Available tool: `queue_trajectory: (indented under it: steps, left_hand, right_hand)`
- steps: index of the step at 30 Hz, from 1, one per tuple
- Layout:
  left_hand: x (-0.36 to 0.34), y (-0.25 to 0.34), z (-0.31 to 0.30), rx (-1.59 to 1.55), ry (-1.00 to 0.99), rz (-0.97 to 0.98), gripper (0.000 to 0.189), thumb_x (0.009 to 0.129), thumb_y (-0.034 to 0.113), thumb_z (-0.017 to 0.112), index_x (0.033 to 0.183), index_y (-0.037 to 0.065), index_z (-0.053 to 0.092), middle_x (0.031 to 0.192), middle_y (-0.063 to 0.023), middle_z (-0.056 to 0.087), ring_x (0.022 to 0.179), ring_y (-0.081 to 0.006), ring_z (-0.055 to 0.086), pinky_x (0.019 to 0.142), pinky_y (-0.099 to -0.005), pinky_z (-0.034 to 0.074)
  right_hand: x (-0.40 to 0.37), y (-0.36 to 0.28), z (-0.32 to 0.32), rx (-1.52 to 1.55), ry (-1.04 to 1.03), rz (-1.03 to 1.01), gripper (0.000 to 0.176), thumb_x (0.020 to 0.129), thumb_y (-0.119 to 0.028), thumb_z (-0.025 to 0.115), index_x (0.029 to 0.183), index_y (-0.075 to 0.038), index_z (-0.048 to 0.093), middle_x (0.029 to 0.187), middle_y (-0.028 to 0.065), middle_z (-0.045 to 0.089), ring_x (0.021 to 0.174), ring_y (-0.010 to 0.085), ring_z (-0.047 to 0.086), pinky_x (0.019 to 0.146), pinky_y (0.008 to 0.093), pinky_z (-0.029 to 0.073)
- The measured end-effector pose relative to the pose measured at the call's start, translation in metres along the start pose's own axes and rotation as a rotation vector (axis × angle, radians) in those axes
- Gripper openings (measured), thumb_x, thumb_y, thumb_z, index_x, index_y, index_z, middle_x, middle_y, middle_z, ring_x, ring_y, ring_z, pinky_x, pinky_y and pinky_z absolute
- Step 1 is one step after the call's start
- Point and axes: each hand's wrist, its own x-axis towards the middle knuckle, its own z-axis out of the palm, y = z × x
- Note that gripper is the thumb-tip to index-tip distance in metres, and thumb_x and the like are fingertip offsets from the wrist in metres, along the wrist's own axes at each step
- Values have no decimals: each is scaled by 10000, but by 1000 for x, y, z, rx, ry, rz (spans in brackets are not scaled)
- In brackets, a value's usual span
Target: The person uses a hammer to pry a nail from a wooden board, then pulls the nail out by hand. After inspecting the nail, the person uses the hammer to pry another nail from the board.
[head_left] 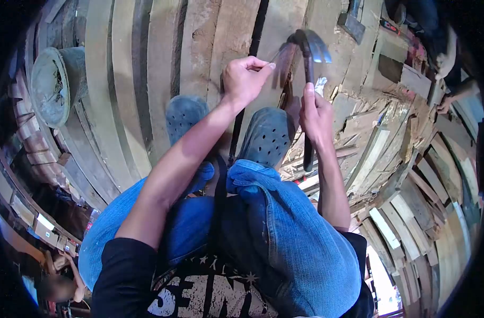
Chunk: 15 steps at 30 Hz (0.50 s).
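Note:
My right hand (317, 114) is wrapped round the dark handle of a claw hammer (308, 66), its head raised past the fingers and slightly blurred. To the left, my left hand (247, 79) is closed in a pinch over the wooden planks (234, 32). Between thumb and finger it holds what looks like a thin nail (277, 56), too faint to make out fully. The hammer head is apart from the pinching fingers. Below both hands are my grey clogs (266, 138), standing on the planks.
A dusty bucket (59, 87) lies at the left. Another hammer (351, 26) rests on the boards at upper right. Wood scraps (372, 156) and stacked boards (411, 222) fill the right side. Another person's hand (446, 63) shows at far right, and another person (61, 286) at lower left.

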Motion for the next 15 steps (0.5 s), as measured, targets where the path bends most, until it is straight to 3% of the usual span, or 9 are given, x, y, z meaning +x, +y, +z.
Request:
queue_trajectory:
  steps: [2,6,10,12,14,15]
  left_hand:
    - [4,-3,0,26,20,0,163,775,207,781,812,51,751,671,-61,704,576,-101,635,561,-265,485]
    - [1,-5,0,1,25,-11,180,768,221,786,809,50,750,688,-69,712,581,-107,642,565,-266,488]
    - [4,-3,2,25,15,23,176,794,193,783,830,25,744,690,-44,701,580,-77,622,544,-237,480]
    - [0,-1,-2,56,13,32,171,818,163,780,850,1,738,696,-22,691,572,-52,601,524,-208,472]
    - [0,8,-3,72,-6,-7,177,820,172,778,852,3,739,697,-18,692,573,-53,601,527,-211,476]
    - [-1,6,-2,68,-11,-5,177,820,172,778,852,3,739,697,-18,692,573,-53,601,527,-211,476]
  right_hand:
    - [6,4,-1,-97,-5,14,522,1016,-480,431,640,-119,440,516,-53,386,405,49,349,379,234,253]
    - [-4,-8,3,110,-6,46,523,1009,-492,443,637,-123,435,511,-54,374,415,48,356,385,235,264]
    - [3,3,-1,-92,-13,4,505,1010,-485,445,657,-124,443,513,-60,379,406,41,349,376,225,254]
    - [-2,0,1,25,-25,78,509,1007,-489,450,654,-122,449,514,-60,384,414,47,362,380,233,265]
    - [-3,-2,1,64,2,17,513,1002,-498,456,650,-124,455,517,-61,385,415,49,366,379,238,270]
    - [2,4,1,-41,29,10,512,1001,-497,457,650,-124,455,512,-61,379,405,46,357,372,237,268]
